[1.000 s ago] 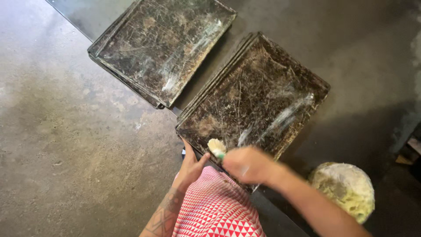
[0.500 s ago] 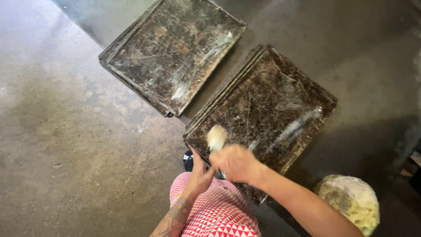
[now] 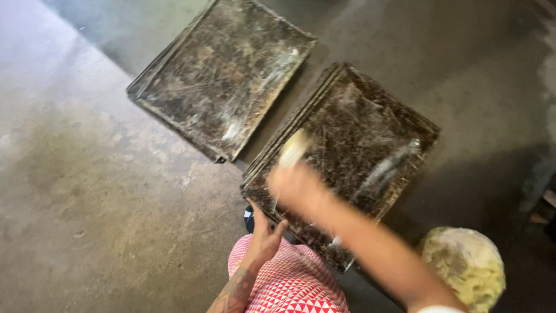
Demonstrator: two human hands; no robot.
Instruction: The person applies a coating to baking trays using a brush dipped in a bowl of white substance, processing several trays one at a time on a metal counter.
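On the far left lies bare concrete floor (image 3: 87,191), stained and dusty. Next comes a stack of dark, scratched baking trays (image 3: 223,78), lying flat and skewed, just beside a second stack (image 3: 370,139) to its right. The left hand (image 3: 265,235) rests at the near corner of that second stack, fingers spread and pressing on the tray's rim rather than closed round anything. Below it shows a knee in red-and-white patterned cloth (image 3: 292,284). The right hand (image 3: 298,188), blurred by motion, is clenched on a pale brush (image 3: 293,149) whose head sits over the top tray's near-left part; whether the bristles touch the metal I cannot tell. At the far right a lumpy pale-yellow bundle (image 3: 463,266) sits on the floor, apart from the trays.

The brush looks light, with soft bristles, best gripped by its handle. The trays seem stiff, thin metal, probably greasy and slippery, so the raised rim at a corner is the sound place to steady one.
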